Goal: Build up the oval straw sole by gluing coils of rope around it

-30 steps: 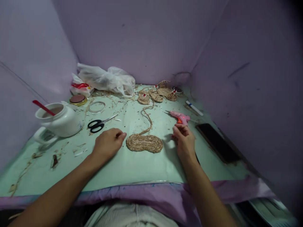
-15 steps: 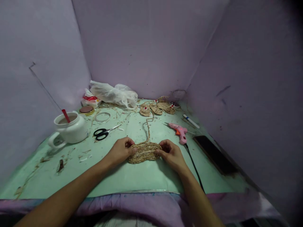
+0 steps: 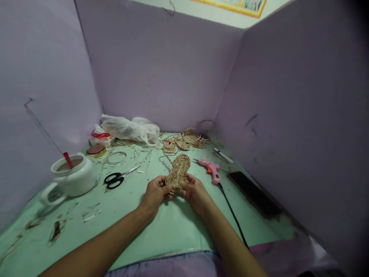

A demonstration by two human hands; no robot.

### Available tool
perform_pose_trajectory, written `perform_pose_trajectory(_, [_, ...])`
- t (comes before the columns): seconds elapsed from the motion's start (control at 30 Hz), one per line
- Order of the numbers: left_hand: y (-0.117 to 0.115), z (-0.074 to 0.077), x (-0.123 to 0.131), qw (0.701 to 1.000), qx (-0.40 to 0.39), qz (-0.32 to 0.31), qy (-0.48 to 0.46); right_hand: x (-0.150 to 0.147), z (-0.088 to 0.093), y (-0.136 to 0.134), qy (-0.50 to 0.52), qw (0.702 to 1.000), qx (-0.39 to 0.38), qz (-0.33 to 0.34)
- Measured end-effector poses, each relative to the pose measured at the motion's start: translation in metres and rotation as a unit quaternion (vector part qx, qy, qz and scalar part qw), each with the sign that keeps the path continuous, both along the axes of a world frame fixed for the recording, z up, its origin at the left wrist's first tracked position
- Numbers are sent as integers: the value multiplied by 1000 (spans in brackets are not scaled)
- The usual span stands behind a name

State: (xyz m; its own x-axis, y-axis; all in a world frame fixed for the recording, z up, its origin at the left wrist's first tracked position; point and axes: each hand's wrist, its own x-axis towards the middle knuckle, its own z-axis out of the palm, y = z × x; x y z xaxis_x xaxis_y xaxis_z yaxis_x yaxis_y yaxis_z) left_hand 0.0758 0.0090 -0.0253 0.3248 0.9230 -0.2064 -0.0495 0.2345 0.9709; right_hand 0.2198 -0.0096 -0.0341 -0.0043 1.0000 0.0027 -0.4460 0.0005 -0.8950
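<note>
A coiled straw-rope sole point(image 3: 178, 169), long and rounded like a small slipper's, is held up between both hands with its far end pointing away from me. My left hand point(image 3: 157, 191) pinches its near left edge, thumb on top. On the near right edge my right hand point(image 3: 195, 191) grips it with thumb and fingers. Part of the rope's loose tail shows behind the sole, to its left. A pink glue gun point(image 3: 210, 168) lies just right of the sole, its black cord running toward me.
Black-handled scissors point(image 3: 119, 178), a tape ring point(image 3: 116, 157) and a white mug point(image 3: 75, 179) stand or lie at left. At the back are a plastic bag point(image 3: 131, 129) and small straw pieces with red beads point(image 3: 170, 146). A phone point(image 3: 253, 194) and a white-blue stick point(image 3: 224, 155) lie at right.
Both hands have turned the sole from lying crosswise to pointing away from me, and they have come closer together at its near end. The camera view has tilted up.
</note>
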Motion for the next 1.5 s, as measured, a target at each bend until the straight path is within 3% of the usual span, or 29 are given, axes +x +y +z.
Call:
perform_pose_trajectory(0.3, [1, 11, -9, 994, -14, -55, -92, 2, 10, 1, 39, 997, 13, -67])
perform_pose_trajectory(0.47, [8, 5, -10, 993, -29, -92, -62, 1, 8, 1, 41, 996, 16, -84])
perform_pose_trajectory(0.7, [8, -6, -12, 990, -34, -135, 12, 0, 3, 0, 19, 998, 24, -48])
perform_pose_trajectory(0.9, [6, -10, -11, 991, -20, -134, 22, 2, 3, -1, 4, 999, 46, -25])
perform_pose_trajectory(1.17, [0, 4, -8, 995, 6, -85, -59, 1, 5, -1, -7, 998, 57, -24])
perform_pose_trajectory(1.5, [0, 4, -5, 996, 12, -66, -61, 2, 0, -1, 7, 998, 54, -10])
